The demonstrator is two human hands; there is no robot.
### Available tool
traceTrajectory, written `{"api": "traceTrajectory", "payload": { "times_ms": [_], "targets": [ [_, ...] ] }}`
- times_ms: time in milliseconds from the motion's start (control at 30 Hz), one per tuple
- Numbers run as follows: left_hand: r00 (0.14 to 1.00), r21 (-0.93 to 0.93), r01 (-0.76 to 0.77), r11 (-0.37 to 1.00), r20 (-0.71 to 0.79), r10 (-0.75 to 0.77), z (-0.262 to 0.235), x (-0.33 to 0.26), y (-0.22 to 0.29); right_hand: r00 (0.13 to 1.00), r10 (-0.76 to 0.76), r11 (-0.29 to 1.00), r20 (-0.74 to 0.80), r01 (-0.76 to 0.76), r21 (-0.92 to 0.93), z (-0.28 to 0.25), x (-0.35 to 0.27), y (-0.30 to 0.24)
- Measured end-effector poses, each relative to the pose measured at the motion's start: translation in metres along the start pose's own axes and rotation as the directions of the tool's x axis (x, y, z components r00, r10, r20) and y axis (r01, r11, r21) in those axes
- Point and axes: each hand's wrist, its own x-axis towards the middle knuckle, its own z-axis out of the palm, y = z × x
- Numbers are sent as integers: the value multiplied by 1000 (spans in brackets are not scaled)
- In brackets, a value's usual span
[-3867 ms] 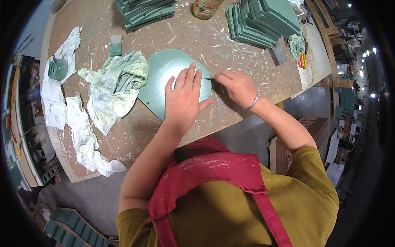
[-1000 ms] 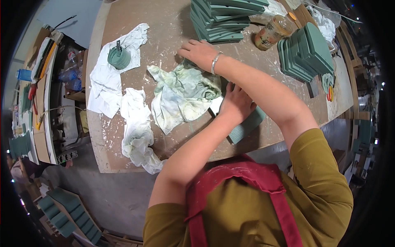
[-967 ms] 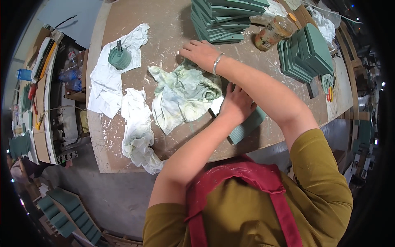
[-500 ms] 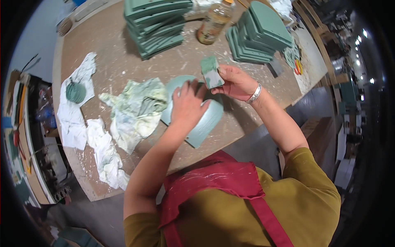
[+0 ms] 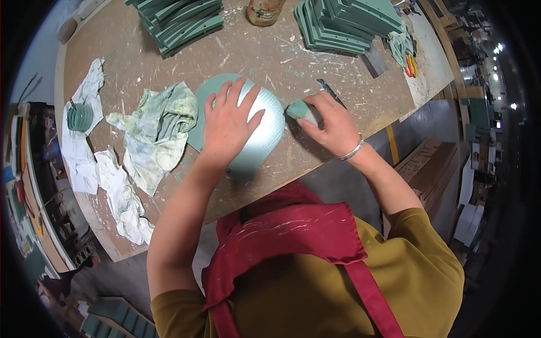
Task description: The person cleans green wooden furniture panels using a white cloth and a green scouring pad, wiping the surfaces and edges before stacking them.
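A rounded, green-painted panel [image 5: 267,115] lies on the worktable [image 5: 129,59], its surface shining under the light. Fingers spread, my left hand [image 5: 228,125] rests flat on the panel's left and middle part. My right hand [image 5: 333,125] pinches a small sanding pad [image 5: 297,110], green-smeared with a whitish side, at the panel's right edge. Whether the pad touches that edge is hard to make out. Just beyond my right fingers lies a narrow dark strip [image 5: 331,93]. A crumpled, green-stained cloth [image 5: 160,132] sits left of the panel.
Stacks of green panels, a left stack [image 5: 183,25] and a right stack [image 5: 344,28], stand at the back with a bottle [image 5: 264,12] between them. At left, a green jar [image 5: 80,117] sits on a white rag [image 5: 79,160]. Orange-handled scissors [image 5: 411,66] lie far right.
My right hand has lowered the sanding pad from above the panel to its right edge. My left hand stays on the panel, fingers spread wider. The whole view has shifted.
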Motion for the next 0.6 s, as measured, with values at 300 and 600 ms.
{"api": "traceTrajectory", "payload": {
  "times_ms": [300, 600],
  "targets": [
    [1000, -17, 6, 1000, -14, -6, -2, -1, 0, 998, 51, 993, 24, -48, -107, 8, 4, -13],
    [999, -35, 12, 999, -38, -14, 2, -1, 0, 970, 240, 968, -28, -242, -71, 20, 3, -18]
  ]
}}
